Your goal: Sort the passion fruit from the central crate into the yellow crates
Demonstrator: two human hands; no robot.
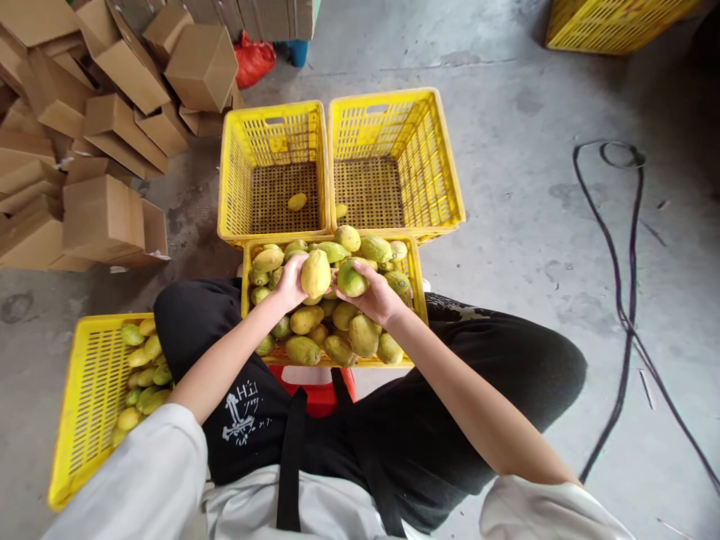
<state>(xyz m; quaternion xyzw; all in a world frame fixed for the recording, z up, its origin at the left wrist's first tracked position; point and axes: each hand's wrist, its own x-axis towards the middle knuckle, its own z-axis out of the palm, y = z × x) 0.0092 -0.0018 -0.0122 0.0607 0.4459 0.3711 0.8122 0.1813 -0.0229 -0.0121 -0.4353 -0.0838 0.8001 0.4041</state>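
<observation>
Holds a yellow papaya [316, 274] in the curled left hand [291, 285] and clasps a greener papaya [352, 280] between thumb and fingers of the right hand [378, 297], close together above a yellow plastic crate [246, 292] heaped with papayas [363, 336]. Could bruise either skin by knocking the pair together, or, through a slack grip, drop one and send loose papayas over the rim.

Both bare forearms reach forward from short pale sleeves, elbows spread wide, and slant inward over the loaded yellow crate [423, 294]. The left hand [291, 285] and right hand [380, 298] come close together above its middle, each curled in a grip, the right thumb laid on top from where I'm standing.
</observation>
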